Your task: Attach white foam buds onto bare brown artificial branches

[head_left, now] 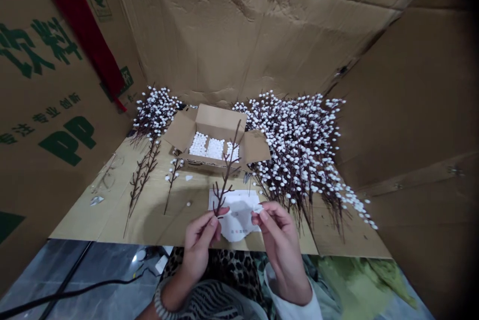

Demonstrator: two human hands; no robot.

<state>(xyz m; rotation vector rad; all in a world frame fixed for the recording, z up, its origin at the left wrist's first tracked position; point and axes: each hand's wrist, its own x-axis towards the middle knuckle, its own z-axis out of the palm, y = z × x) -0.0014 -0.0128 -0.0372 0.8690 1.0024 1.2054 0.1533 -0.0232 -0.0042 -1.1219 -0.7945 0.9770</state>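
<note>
My left hand pinches the lower stem of a bare brown artificial twig, which stands upright with short side shoots. Thumb and fingertips of my right hand are closed on a small white piece; its exact kind is hard to make out. Both hands are above a white sheet of paper near the table's front edge. Just behind them is an open cardboard box with small white foam balls in several sections.
A large heap of white-berried twigs lies to the right, a smaller bunch at the back left. Bare twigs and a partly berried twig lie on the left. Cardboard walls enclose the table.
</note>
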